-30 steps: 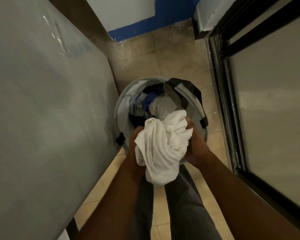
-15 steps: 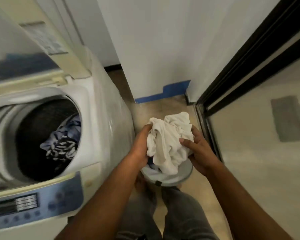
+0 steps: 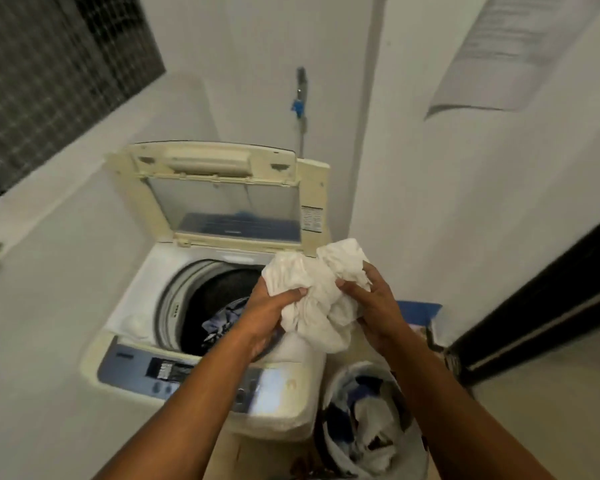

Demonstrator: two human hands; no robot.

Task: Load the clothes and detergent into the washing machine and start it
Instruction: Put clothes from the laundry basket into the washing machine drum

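Observation:
A top-loading washing machine (image 3: pixel 139 282) stands in front of me with its lid (image 3: pixel 219 195) raised. Dark patterned clothes (image 3: pixel 222 323) lie in the drum. Both hands hold a bunched white garment (image 3: pixel 319 292) above the drum's right rim. My left hand (image 3: pixel 271 313) grips its left side, my right hand (image 3: pixel 371 306) its right side. The blue control panel (image 3: pixel 160 370) runs along the machine's front. No detergent is in view.
A round laundry basket (image 3: pixel 333 389) with several more clothes stands on the floor right of the machine. White walls close in on the left and behind. A dark door frame (image 3: pixel 534 313) is at the right. A water tap (image 3: pixel 300 98) is on the back wall.
I lifted the white garment out of the basket and carried it left and up to the machine's opening. My view swung from the basket on the floor to the washer.

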